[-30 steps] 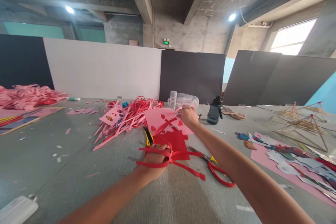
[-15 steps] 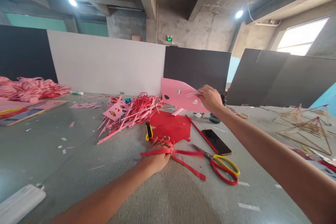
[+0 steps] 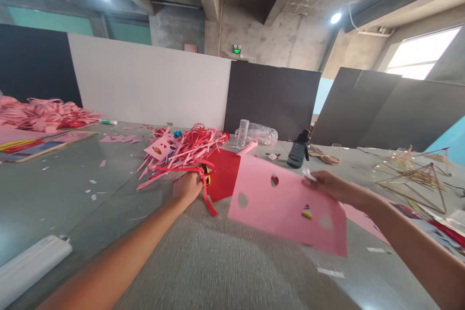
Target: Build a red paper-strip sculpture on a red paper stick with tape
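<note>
My left hand [image 3: 188, 188] is closed around red paper strips [image 3: 209, 204], whose ends hang over its fingers beside a pile of pink and red paper strips [image 3: 198, 143]. Just past those fingers, a black-and-yellow cutter [image 3: 207, 174] is partly covered. Red paper [image 3: 221, 169] lies on the table to the right. Between the fingers of my right hand [image 3: 332, 188] is the upper edge of a pink paper sheet [image 3: 267, 203] with cut-out holes, held tilted above the table. A small white piece [image 3: 308, 174] sticks out at the fingertips. Through one hole shows something yellow.
At the back stand a clear plastic bottle [image 3: 243, 133] and a dark water bottle [image 3: 298, 149]. Thin stick frames [image 3: 417, 172] are on the right. A white power bank-like block [image 3: 34, 264] lies front left. Dark and white panels [image 3: 152, 82] close off the far side.
My right hand has brought the pink sheet down and nearer, covering the scissors and phone. My left hand has moved left and away from me, carrying the red strips toward the pile.
</note>
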`<control>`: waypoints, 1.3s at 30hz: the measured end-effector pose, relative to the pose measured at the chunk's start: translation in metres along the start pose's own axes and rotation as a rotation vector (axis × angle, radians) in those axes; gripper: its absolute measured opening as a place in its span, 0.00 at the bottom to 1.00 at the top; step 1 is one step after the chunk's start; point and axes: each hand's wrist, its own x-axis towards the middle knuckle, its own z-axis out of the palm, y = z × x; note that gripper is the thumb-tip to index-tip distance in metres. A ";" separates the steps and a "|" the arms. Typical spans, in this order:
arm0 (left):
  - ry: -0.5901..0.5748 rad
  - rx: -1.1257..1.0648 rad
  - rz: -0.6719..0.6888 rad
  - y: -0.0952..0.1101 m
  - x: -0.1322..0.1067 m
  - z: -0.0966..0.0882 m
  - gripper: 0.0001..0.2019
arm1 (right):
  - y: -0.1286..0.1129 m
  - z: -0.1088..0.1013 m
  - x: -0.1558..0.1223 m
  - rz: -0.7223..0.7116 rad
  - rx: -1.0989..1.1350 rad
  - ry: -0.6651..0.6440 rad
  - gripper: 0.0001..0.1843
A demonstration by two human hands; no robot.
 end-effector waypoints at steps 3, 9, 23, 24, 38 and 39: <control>-0.059 0.011 -0.022 -0.001 0.004 0.005 0.14 | -0.013 0.032 -0.028 -0.046 -0.057 -0.317 0.19; -0.096 -0.007 -0.056 -0.003 0.004 0.008 0.12 | -0.067 0.134 -0.047 -0.173 -0.329 -0.348 0.08; 0.000 -0.194 -0.072 0.009 -0.010 0.008 0.10 | 0.013 0.071 -0.081 0.226 -0.623 -0.318 0.07; 0.009 -0.215 -0.058 0.017 -0.020 0.010 0.11 | 0.011 0.073 -0.081 0.216 -0.632 -0.322 0.08; 0.034 -0.827 -0.039 0.052 -0.066 0.031 0.19 | 0.003 0.081 -0.059 0.229 -0.540 -0.210 0.06; 0.018 -0.820 -0.044 0.051 -0.068 0.030 0.21 | 0.000 0.080 -0.051 0.226 -0.536 -0.196 0.07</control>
